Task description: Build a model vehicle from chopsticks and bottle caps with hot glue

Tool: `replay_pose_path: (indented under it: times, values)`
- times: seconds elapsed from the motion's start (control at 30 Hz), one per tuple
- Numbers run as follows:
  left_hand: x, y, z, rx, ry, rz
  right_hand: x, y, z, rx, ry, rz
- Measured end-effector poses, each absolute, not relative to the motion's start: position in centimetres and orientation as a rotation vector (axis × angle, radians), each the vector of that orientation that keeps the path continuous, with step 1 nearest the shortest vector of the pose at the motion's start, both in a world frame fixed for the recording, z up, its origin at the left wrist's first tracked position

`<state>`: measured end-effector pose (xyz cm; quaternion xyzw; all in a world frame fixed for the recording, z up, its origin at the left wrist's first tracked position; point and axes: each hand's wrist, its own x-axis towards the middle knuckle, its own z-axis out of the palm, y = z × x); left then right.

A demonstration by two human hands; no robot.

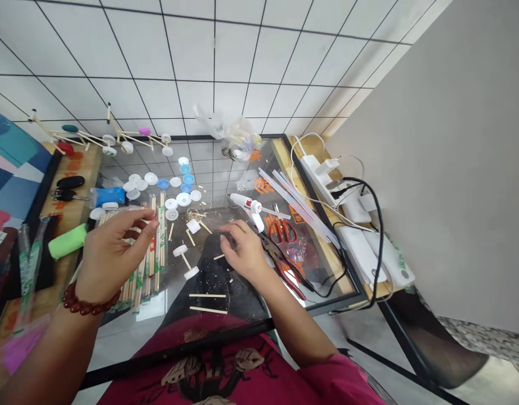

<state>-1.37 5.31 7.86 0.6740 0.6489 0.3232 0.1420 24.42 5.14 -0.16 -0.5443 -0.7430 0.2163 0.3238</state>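
My left hand, with a beaded bracelet on the wrist, hovers over wrapped chopsticks. Its thumb and index tips are slightly apart, with nothing visible between them. On the right, my right hand is low over the glass tabletop, fingers loosely curved and empty, near a short stick piece. Between the hands lies a stick with a white cap on each end. Behind it is another white cap with short sticks around it. Two longer bare sticks lie parallel near the front edge.
White and blue bottle caps are scattered behind the chopsticks. A glue gun, red-handled scissors, pliers and clear glue sticks lie right. Power strips and cables line the right edge. Stick-and-cap models stand at back left.
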Motion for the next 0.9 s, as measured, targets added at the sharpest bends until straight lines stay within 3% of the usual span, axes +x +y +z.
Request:
replay_pose_path:
  times: [0.4,0.9]
  values:
    - [-1.4,-1.6,1.4,1.961,1.712,0.883,24.3,-2.5,-1.6,-1.389,-1.903,0.679]
    - [-1.3,-2.5,-1.1,2.212,1.605,1.098,24.3,-3.4,-2.3,-1.504,-1.892,0.624]
